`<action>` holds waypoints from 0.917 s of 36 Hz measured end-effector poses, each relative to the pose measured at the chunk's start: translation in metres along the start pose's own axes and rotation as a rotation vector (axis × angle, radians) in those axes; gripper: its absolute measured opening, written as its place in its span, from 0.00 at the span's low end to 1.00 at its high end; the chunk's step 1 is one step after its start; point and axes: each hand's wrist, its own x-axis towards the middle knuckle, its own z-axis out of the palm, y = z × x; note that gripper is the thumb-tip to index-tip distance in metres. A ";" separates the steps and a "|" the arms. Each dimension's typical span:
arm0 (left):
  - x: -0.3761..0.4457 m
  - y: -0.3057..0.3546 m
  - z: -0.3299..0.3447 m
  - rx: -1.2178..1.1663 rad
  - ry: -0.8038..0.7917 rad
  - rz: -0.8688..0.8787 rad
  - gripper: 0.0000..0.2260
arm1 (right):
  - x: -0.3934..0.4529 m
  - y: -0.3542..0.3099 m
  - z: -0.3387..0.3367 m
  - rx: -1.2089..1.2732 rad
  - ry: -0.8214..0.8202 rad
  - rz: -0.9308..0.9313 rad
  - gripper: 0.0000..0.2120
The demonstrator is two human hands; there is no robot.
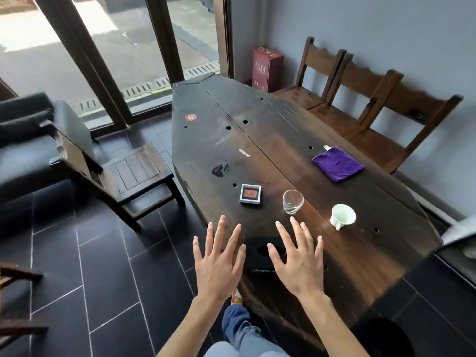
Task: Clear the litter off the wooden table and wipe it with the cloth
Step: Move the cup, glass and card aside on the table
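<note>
Wooden table [257,140] near end behind hands, purple cloth [338,164] unobscured

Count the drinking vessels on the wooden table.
2. A clear glass stands near the middle of the table's near end; a white cup tilts to its right. No others show.

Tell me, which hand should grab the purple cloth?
Probably the right hand. Both hands are open and empty, but the purple cloth lies on the table's right side, so the left hand would have to cross over.
</note>
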 end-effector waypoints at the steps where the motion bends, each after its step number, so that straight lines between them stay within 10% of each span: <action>1: 0.012 -0.003 0.002 0.006 -0.012 0.014 0.24 | 0.010 -0.001 0.004 -0.002 -0.010 0.008 0.29; 33: 0.327 -0.035 0.116 0.027 -0.311 0.535 0.24 | 0.208 -0.010 0.093 -0.022 0.017 0.552 0.29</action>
